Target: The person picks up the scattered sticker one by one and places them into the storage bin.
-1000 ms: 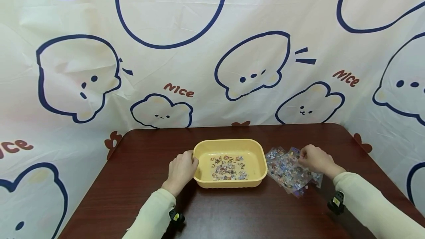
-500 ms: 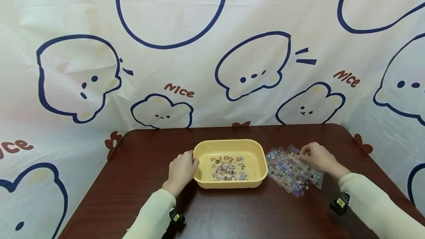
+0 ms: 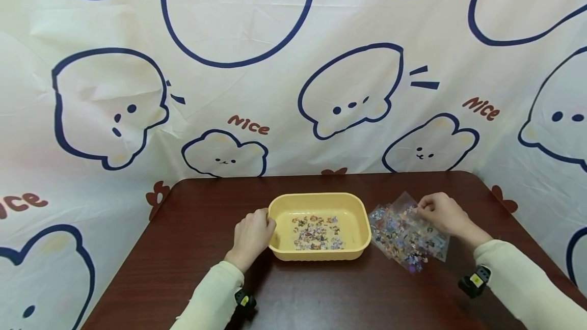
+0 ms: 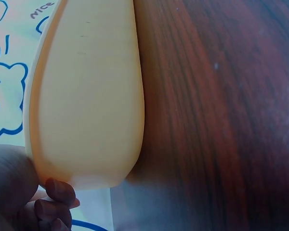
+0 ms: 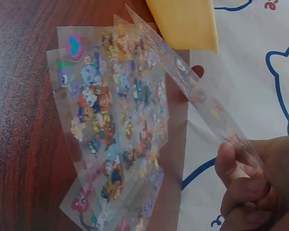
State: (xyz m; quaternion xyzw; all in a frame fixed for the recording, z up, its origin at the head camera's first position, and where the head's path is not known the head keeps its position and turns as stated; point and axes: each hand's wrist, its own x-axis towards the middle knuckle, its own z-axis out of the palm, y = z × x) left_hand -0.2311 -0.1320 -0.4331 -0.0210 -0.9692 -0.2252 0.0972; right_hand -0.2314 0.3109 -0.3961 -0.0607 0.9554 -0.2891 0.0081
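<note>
A yellow plastic basin [image 3: 316, 254] stands mid-table, with small colourful cartoon figures [image 3: 316, 237] grouped on its floor. My left hand [image 3: 249, 236] grips its left rim; the left wrist view shows the curled fingers [image 4: 60, 191] at the basin's end wall [image 4: 89, 106]. To the right of the basin lies a fanned pile of clear sticker sheets [image 3: 396, 238] printed with cartoon characters. Over this pile, my right hand [image 3: 442, 213] pinches one sheet by its edge. In the right wrist view that sticker sheet [image 5: 202, 94] is raised at a slant, apart from most of the pile.
The dark red-brown wooden table [image 3: 321, 299] reaches back to a white cloth backdrop [image 3: 284, 90] with blue cartoon outlines. The basin's right end is close beside the sheet pile. Each wrist bears a small black camera [image 3: 474, 281].
My right hand has moved slightly right and up, drawing a sheet from the pile so that it shows more fully. The left hand and basin have stayed put.
</note>
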